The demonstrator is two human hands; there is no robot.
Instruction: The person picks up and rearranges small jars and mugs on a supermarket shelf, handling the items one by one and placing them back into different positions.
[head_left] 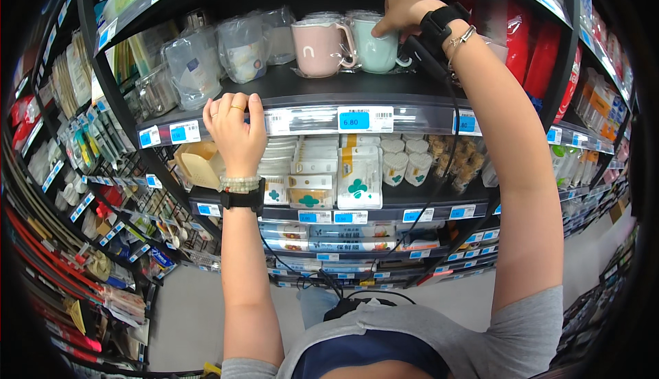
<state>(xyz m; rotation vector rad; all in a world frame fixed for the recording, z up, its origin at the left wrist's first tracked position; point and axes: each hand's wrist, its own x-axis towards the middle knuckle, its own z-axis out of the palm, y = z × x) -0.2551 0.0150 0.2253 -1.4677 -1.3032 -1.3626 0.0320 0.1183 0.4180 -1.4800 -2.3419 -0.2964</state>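
On the upper shelf (285, 89), a mint-green mug (377, 48) in clear plastic wrap stands upright. My right hand (406, 12) reaches over it from above, thumb against its rim; the other fingers are partly hidden behind it. Close on its left is a pink mug (319, 48) with a handle, also wrapped. My left hand (235, 128) is curled at the front edge of the same shelf, fingers bent over the lip beside the price labels. Clear plastic measuring jugs (193, 70) stand just beyond that hand.
Below hang white packets (360, 173) and heart-shaped packs (406, 163), with boxed rolls (343, 244) lower down. Red packages (525, 42) fill the shelf's right end. A dark cable (453, 132) hangs from my right wrist. Racks of utensils (89, 132) stand at the left.
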